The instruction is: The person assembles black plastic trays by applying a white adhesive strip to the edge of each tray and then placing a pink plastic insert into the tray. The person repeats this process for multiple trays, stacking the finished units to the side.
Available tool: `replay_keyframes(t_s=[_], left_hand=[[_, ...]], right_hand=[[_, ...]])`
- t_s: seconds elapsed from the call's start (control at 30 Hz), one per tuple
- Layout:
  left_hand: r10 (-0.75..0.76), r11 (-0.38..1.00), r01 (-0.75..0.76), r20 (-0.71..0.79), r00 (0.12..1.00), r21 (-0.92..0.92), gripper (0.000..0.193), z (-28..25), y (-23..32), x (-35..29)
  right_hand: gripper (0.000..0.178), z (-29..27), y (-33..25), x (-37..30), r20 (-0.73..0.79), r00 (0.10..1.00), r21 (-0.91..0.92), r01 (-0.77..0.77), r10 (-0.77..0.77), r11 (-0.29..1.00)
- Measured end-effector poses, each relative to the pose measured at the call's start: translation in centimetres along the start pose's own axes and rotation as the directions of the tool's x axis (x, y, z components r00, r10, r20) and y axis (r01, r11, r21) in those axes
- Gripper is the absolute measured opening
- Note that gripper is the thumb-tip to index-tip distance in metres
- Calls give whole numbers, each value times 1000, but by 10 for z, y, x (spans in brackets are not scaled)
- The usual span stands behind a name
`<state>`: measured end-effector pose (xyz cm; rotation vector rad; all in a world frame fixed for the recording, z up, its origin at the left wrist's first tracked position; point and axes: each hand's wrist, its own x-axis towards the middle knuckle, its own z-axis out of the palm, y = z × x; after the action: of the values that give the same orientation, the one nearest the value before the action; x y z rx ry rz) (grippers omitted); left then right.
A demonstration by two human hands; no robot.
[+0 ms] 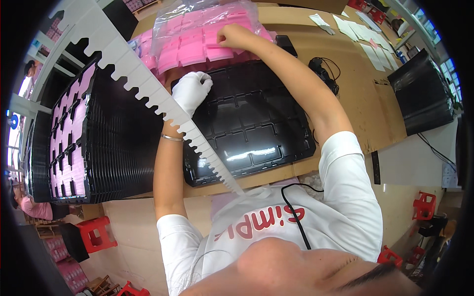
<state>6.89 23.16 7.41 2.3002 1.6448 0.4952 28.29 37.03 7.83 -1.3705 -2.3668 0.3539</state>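
Note:
My right hand [234, 37], bare, reaches to the far side of the table. Its fingers are pinched at a flat pink piece [216, 46] on a pile of pink pieces [190, 43], partly covered by a clear plastic bag [165, 30]. My left hand [191, 90] wears a white glove and is curled closed at the far left corner of a glossy black tray [247, 116]. Whatever its fingers hold, if anything, is hidden. The tray lies in front of me, with shallow moulded compartments; no pink pieces show in them.
On the left rises a tall stack of black trays [116, 143], pink pieces in the top one. A long white notched strip [143, 93] crosses the view. Black cables [323, 74], a white glove [322, 23], papers [368, 37] and another black tray stack [422, 91] are at right.

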Motion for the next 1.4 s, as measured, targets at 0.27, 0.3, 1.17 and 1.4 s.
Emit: replay_keyframes(t_s=[0.27, 0.3, 1.17, 1.4], left_hand=[[46, 993, -49, -33, 998, -106, 26, 12, 0, 10], [39, 991, -44, -38, 999, -130, 25, 13, -2, 9], [408, 900, -339, -258, 876, 274, 50, 29, -3, -31], [-356, -347, -81, 51, 933, -934, 60, 14, -40, -62]], right_hand=[[22, -2, -4, 11, 100, 988, 284, -145, 121, 948], [24, -1, -4, 14, 125, 988, 291, -127, 94, 948], [50, 20, -4, -142, 112, 870, 982, -169, 480, 78], [28, 11, -19, -172, 41, 748, 992, -112, 662, 65]])
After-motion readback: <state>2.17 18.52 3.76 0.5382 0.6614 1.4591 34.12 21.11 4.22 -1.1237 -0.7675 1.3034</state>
